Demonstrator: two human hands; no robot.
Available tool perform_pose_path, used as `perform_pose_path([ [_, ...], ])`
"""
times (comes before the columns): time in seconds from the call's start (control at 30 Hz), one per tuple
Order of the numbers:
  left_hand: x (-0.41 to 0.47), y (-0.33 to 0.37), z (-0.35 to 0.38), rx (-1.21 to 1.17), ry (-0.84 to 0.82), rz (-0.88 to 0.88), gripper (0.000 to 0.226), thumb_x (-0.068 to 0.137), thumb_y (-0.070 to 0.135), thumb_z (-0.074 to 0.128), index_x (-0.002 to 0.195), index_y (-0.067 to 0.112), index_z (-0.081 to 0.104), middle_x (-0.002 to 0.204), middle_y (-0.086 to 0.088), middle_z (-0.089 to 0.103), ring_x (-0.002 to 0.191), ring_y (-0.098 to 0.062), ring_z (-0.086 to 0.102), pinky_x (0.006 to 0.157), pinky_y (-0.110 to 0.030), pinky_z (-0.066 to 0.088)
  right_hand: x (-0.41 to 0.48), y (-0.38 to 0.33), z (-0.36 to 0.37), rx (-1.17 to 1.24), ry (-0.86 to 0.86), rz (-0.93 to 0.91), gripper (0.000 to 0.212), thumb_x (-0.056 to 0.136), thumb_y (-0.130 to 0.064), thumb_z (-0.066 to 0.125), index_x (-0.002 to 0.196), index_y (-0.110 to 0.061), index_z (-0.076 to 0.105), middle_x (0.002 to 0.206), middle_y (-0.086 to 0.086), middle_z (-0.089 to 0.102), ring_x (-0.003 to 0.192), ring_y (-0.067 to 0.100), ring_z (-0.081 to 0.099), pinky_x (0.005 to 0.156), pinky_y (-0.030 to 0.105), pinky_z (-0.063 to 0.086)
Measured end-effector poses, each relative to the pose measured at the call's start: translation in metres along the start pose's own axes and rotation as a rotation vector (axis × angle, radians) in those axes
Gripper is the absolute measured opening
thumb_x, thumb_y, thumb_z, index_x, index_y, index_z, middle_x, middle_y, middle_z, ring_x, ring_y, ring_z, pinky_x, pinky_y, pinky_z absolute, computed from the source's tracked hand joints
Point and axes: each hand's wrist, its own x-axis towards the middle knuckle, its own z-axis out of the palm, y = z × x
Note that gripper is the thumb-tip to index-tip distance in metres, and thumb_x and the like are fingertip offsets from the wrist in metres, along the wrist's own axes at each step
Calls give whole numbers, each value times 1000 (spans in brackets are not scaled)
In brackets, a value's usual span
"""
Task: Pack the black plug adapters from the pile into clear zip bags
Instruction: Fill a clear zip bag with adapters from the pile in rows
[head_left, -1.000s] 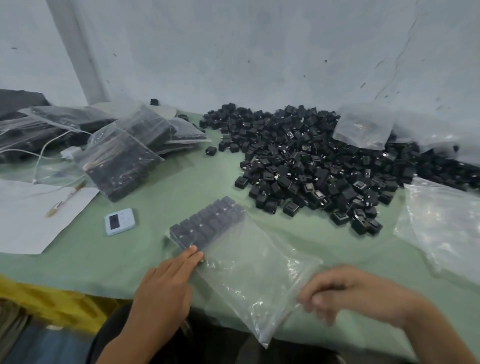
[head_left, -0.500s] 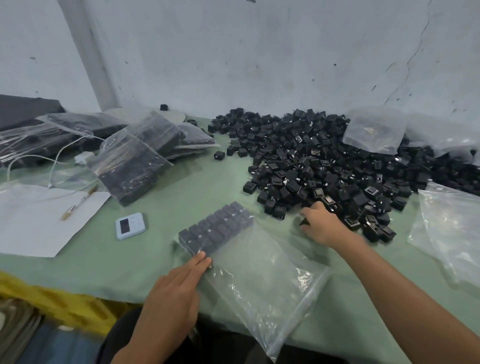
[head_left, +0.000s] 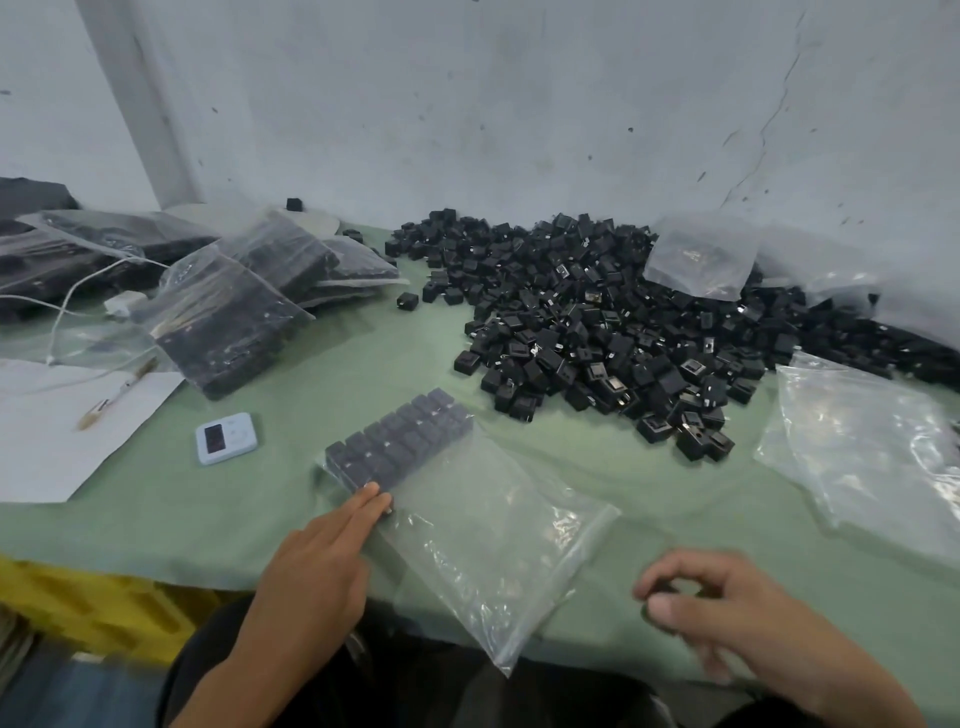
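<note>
Flat, dimmish cool light, soft shadows. Glare streaks on the crinkly clear plastic zip bag (head_left: 493, 535); the right hand (head_left: 727, 613) and the small black plug adapter (head_left: 672, 592) it pinches are motion-blurred, corners fisheye-bent.

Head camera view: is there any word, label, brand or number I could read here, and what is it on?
No text can be read anywhere in this view.
The small white device has a dark screen with nothing legible on it.
The white paper shows no writing.
Any markings on the black plug adapters are too small to tell.
The clear zip bag shows no print.
</note>
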Motion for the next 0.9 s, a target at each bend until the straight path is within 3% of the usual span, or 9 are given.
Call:
perform_pose_path([
  [0.07, 0, 1, 0, -14, 13, -1, 66, 78, 2, 58, 142, 18, 56, 150, 5, 49, 117, -18, 64, 85, -35, 53, 1, 3, 29, 76, -64, 31, 38, 64, -28, 88, 95, -12, 76, 75, 13, 66, 57, 23, 59, 54, 28, 52],
  [0.17, -1, 2, -2, -35, -9, -19, 70, 78, -2, 64, 143, 20, 54, 152, 6, 47, 118, -17, 63, 86, -33, 51, 20, 5, 69, 301, -104, 31, 36, 72, -9, 82, 108, -14, 76, 102, 8, 74, 86, 22, 70, 76, 31, 58],
  [0.23, -2, 2, -2, -44, -15, -15, 67, 80, 2, 61, 145, 20, 53, 153, 6, 45, 119, -16, 62, 87, -32, 50, 39, 4, 89, 384, -47, 3, 28, 84, 1, 73, 105, -17, 79, 108, 7, 75, 90, 22, 72, 76, 30, 59],
  [0.33, -1, 1, -1, -60, -21, -23, 70, 86, 5, 58, 151, 26, 43, 159, 12, 33, 126, -13, 55, 93, -30, 45, 65, -3, 107, 604, -7, -11, 23, 87, -8, 67, 108, -13, 76, 107, 10, 75, 80, 20, 72, 68, 25, 59],
  [0.43, -1, -1, 0, -72, -17, -28, 71, 83, 4, 59, 149, 26, 45, 158, 12, 35, 126, -13, 55, 93, -31, 46, 96, -5, 116, 917, -13, 69, 42, 85, -4, 70, 125, 3, 62, 119, 22, 69, 97, 29, 73, 78, 31, 61],
  [0.53, -1, -3, 1, -85, -18, -30, 71, 81, 3, 62, 147, 25, 48, 157, 11, 39, 123, -13, 58, 91, -32, 48, 123, -13, 131, 788, -34, 88, 34, 93, 2, 60, 128, 4, 59, 123, 23, 67, 109, 32, 69, 92, 34, 57],
  [0.63, -1, -5, 4, -85, -16, -29, 71, 85, 6, 58, 150, 28, 43, 159, 16, 32, 126, -10, 54, 95, -31, 46, 143, -26, 152, 512, -3, 18, 24, 97, -4, 59, 119, -2, 67, 114, 17, 72, 105, 25, 71, 86, 28, 57],
  [0.8, -1, -8, 5, -109, -20, -18, 72, 89, 9, 53, 154, 34, 34, 160, 20, 26, 133, -4, 45, 102, -28, 41, 154, -34, 168, -62, 152, -252, 19, 87, -19, 63, 90, -32, 76, 100, -17, 73, 94, -1, 68, 81, 22, 57],
  [0.9, -1, -8, 6, -96, -12, -13, 71, 92, 13, 50, 155, 36, 29, 161, 22, 23, 134, -1, 42, 103, -25, 37, 156, -35, 172, -203, 176, -350, 20, 85, -26, 65, 90, -44, 71, 95, -28, 70, 88, -9, 66, 74, 11, 52],
])
